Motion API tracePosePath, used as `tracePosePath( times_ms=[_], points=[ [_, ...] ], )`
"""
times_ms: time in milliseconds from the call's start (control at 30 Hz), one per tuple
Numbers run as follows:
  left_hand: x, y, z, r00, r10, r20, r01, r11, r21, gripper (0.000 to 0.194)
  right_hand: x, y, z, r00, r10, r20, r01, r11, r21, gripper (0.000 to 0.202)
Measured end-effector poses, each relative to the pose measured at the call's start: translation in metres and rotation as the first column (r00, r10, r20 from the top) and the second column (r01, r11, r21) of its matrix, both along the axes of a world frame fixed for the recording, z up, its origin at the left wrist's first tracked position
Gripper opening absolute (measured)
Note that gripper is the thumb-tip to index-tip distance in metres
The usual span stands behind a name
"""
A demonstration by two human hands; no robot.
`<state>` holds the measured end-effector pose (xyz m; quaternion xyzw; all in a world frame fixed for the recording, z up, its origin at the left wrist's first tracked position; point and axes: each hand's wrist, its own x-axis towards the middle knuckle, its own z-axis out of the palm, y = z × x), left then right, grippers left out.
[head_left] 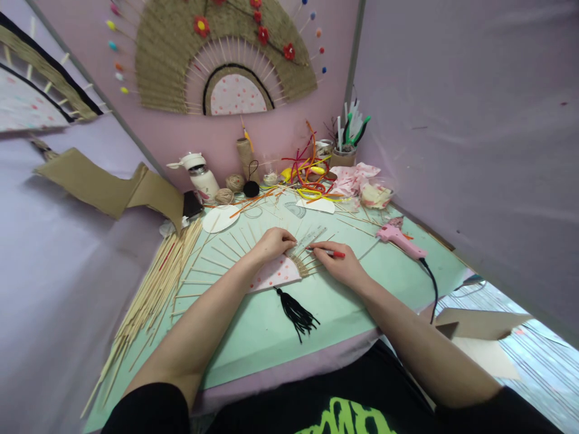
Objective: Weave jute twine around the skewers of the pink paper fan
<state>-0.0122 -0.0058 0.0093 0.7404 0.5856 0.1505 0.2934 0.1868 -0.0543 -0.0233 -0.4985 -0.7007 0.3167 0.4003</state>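
Note:
My right hand is closed around a red pen, its tip pointing left toward a clear ruler. My left hand has its fingertips pinched at the ruler's near-left end. Under both hands lies a half-round fan with thin wooden sticks spreading outward. Its centre is white-pink dotted fabric, edged on the right by a woven twine band. My left hand and forearm hide part of the fan. A black tassel lies below the fabric's straight edge.
Loose sticks are piled on the left. A pink glue gun with a black cord rests on the right. Behind are a white bottle, twine balls, coloured pipe cleaners and a tool-filled container. A finished fan hangs above.

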Motion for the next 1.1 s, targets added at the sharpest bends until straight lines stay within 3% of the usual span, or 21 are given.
tracePosePath(
  times_ms=[1100],
  points=[
    [-0.0003, 0.0011, -0.0014, 1.0, -0.014, -0.02, 0.014, 1.0, 0.003, 0.023, 0.0004, 0.0019, -0.0034, 1.0, -0.002, -0.022, 0.001, 1.0, -0.023, 0.025]
  ],
)
